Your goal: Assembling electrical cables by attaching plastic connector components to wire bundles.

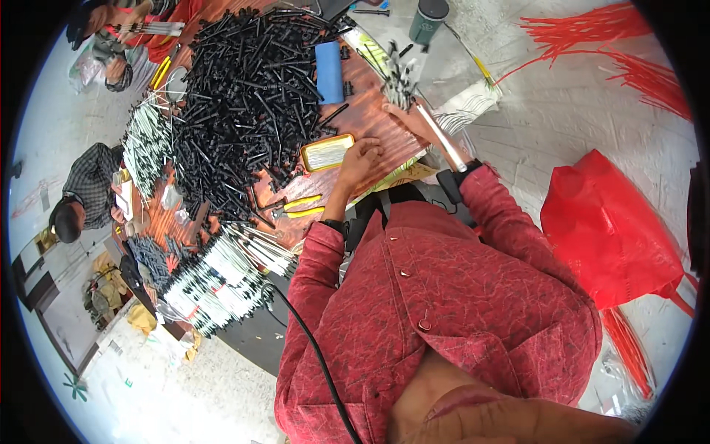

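You are resting your left hand point(360, 159) with fingers curled loosely on the edge of the yellow tray point(326, 152), steadying it so the pale rods in it stay put. Your right hand point(416, 122) is gripping a long silvery tube point(440, 138), angled back toward your wrist. Just beyond the left hand, the heap of black parts point(248, 96) is covering the surface point(370, 111), within easy reach.
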A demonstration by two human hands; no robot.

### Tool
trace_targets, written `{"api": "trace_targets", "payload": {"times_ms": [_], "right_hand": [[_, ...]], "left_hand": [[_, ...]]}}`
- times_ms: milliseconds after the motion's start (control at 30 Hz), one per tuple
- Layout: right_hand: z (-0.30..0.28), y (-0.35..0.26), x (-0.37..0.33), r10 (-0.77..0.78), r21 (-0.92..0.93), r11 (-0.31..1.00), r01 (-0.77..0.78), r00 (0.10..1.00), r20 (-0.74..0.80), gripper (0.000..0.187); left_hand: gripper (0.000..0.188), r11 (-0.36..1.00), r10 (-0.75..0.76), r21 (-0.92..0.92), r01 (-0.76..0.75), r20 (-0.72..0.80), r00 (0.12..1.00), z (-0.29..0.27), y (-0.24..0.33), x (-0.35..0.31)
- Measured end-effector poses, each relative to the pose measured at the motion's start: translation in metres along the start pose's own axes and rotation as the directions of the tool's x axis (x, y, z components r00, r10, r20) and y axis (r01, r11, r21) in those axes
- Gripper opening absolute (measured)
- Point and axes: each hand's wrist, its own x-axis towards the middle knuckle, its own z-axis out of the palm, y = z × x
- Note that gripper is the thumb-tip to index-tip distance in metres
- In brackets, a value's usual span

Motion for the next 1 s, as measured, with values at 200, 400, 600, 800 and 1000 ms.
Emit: {"api": "trace_targets", "payload": {"times_ms": [200, 400, 600, 800, 1000], "right_hand": [[-0.002, 0.001, 0.032, -0.047, -0.289, 0.955, 0.06, 0.998, 0.053, 0.031], [0.02, 0.014, 0.028, -0.092, -0.635, 0.768, -0.084, 0.966, -0.24, 0.026], [0.018, 0.018, 0.023, -0.051, -0.71, 0.683, -0.174, 0.957, -0.285, 0.024], [0.011, 0.025, 0.004, -0.029, -0.626, 0.764, -0.156, 0.961, -0.274, 0.031], [0.002, 0.021, 0.004, -0.037, -0.652, 0.751, -0.104, 0.98, -0.198, 0.041]], "left_hand": [[0.03, 0.994, 0.014, -0.113, -0.006, 0.073, 0.997, 0.016, 0.016, 0.003], [0.04, 0.786, -0.105, -0.568, 0.245, 0.268, 0.958, 0.054, 0.084, -0.008], [0.033, 0.925, -0.139, -0.34, 0.172, 0.118, 0.983, 0.055, 0.063, 0.0], [0.025, 0.96, 0.065, -0.263, -0.095, -0.12, 0.991, 0.037, 0.025, 0.019], [0.023, 0.943, 0.127, -0.268, -0.197, -0.26, 0.957, 0.028, 0.013, 0.037]]}}
